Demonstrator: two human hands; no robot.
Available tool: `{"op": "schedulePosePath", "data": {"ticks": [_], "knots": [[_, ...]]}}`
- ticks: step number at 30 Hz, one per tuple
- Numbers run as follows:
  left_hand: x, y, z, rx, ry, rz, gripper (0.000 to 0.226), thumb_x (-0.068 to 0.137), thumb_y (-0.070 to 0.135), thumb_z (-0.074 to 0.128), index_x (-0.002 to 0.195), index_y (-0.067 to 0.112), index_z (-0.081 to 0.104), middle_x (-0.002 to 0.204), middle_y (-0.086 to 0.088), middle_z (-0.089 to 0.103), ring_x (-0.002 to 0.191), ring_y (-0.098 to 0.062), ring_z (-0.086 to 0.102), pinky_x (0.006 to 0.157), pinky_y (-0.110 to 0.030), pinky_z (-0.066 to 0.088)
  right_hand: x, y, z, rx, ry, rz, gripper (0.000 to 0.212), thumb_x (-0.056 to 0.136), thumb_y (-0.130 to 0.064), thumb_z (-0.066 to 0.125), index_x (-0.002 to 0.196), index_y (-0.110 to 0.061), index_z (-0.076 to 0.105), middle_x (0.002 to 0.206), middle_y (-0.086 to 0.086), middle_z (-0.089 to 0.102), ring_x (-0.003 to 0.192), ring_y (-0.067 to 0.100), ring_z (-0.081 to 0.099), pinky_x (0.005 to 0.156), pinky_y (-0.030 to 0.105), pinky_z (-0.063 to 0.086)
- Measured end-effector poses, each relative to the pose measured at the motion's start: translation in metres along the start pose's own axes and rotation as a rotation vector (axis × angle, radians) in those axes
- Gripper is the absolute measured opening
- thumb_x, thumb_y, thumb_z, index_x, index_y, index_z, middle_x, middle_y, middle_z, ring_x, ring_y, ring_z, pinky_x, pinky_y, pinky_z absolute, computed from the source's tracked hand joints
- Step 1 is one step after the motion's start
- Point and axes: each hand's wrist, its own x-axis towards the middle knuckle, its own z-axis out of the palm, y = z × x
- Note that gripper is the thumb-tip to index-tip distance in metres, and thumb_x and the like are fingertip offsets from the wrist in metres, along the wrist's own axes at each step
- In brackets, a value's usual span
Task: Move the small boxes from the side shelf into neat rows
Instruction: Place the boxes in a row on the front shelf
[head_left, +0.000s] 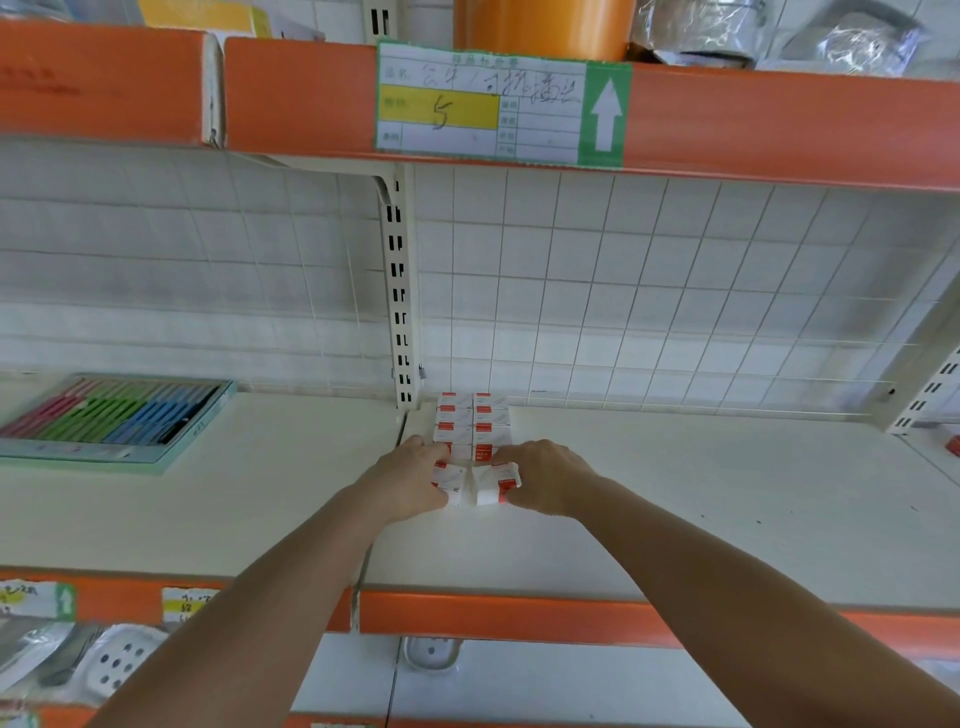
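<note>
Head view: I watch the left hand (410, 480) and right hand (545, 475) each pinch a small box (451, 480), (497, 483) on the shelf (675, 493), just at six o'clock of the two rows (472, 423), where a skewed push could knock them crooked.

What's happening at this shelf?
A person is stocking small red-and-white boxes on a white shelf. The left hand grips one box and the right hand grips another, setting them side by side at the front of two rows of boxes that run back to the tiled wall. A tray of coloured pens sits to the left.
</note>
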Motion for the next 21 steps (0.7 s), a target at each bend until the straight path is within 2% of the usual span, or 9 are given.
{"op": "schedulePosePath", "data": {"ticks": [2, 6, 8, 13, 15, 17, 19, 21], "knots": [[0.0, 0.001, 0.001, 0.004, 0.01, 0.004, 0.049, 0.085, 0.022, 0.058, 0.133, 0.022, 0.047, 0.123, -0.002, 0.044, 0.107, -0.021, 0.052, 0.089, -0.031, 0.048, 0.002, -0.002, 0.0, 0.005, -0.018, 0.017, 0.057, 0.088, -0.032, 0.055, 0.143, -0.037, 0.04, 0.136, -0.002, 0.053, 0.114, 0.023, 0.055, 0.085, 0.033, 0.053], [0.0, 0.001, 0.002, -0.007, 0.032, 0.007, 0.048, 0.084, 0.025, 0.061, 0.131, 0.022, 0.05, 0.122, -0.001, 0.045, 0.106, -0.02, 0.052, 0.091, -0.033, 0.049, 0.003, -0.012, 0.005, 0.039, 0.029, 0.047, 0.064, 0.084, -0.059, 0.056, 0.141, -0.034, 0.04, 0.128, 0.001, 0.049, 0.113, 0.025, 0.054, 0.088, 0.035, 0.049], [0.0, 0.0, 0.002, -0.007, 0.036, 0.012, 0.047, 0.084, 0.027, 0.062, 0.129, 0.021, 0.051, 0.12, -0.002, 0.046, 0.105, -0.02, 0.053, 0.091, -0.033, 0.049, 0.005, -0.016, 0.011, 0.087, 0.047, 0.071, 0.069, 0.081, -0.064, 0.057, 0.141, -0.034, 0.04, 0.129, 0.002, 0.045, 0.114, 0.027, 0.053, 0.09, 0.037, 0.049], [0.001, -0.001, 0.001, 0.013, 0.032, 0.017, 0.047, 0.082, 0.033, 0.066, 0.126, 0.023, 0.053, 0.118, -0.001, 0.046, 0.102, -0.02, 0.053, 0.087, -0.032, 0.048, 0.005, -0.016, 0.004, 0.075, -0.04, 0.009, 0.056, 0.08, -0.037, 0.066, 0.133, -0.03, 0.048, 0.13, -0.003, 0.047, 0.112, 0.024, 0.053, 0.086, 0.032, 0.048], [0.001, -0.001, 0.0, 0.021, 0.037, 0.013, 0.047, 0.083, 0.033, 0.065, 0.127, 0.024, 0.053, 0.118, -0.001, 0.046, 0.103, -0.021, 0.053, 0.086, -0.032, 0.047, 0.002, -0.012, -0.002, 0.033, -0.087, -0.039, 0.057, 0.08, -0.025, 0.065, 0.134, -0.029, 0.046, 0.13, -0.003, 0.05, 0.114, 0.024, 0.053, 0.084, 0.031, 0.044], [0.001, -0.001, 0.001, 0.029, 0.051, 0.017, 0.046, 0.083, 0.032, 0.064, 0.127, 0.024, 0.053, 0.119, -0.001, 0.049, 0.104, -0.021, 0.054, 0.085, -0.031, 0.047, -0.002, -0.009, -0.006, 0.016, -0.103, -0.065, 0.063, 0.08, -0.015, 0.061, 0.138, -0.029, 0.041, 0.135, -0.002, 0.05, 0.118, 0.025, 0.052, 0.088, 0.033, 0.043], [0.001, 0.001, 0.001, 0.031, 0.066, 0.025, 0.045, 0.083, 0.03, 0.064, 0.126, 0.023, 0.054, 0.12, -0.001, 0.053, 0.104, -0.02, 0.055, 0.083, -0.03, 0.046, -0.006, -0.006, -0.008, 0.027, -0.097, -0.081, 0.067, 0.079, -0.011, 0.059, 0.14, -0.029, 0.039, 0.139, -0.002, 0.048, 0.122, 0.025, 0.049, 0.093, 0.034, 0.042], [0.001, 0.003, 0.002, 0.033, 0.082, 0.03, 0.045, 0.084, 0.031, 0.065, 0.126, 0.023, 0.054, 0.123, 0.0, 0.055, 0.107, -0.02, 0.056, 0.082, -0.03, 0.046, -0.008, -0.006, -0.009, 0.079, -0.073, -0.049, 0.062, 0.082, -0.019, 0.061, 0.139, -0.025, 0.038, 0.139, -0.001, 0.046, 0.122, 0.024, 0.049, 0.092, 0.034, 0.044]]}}
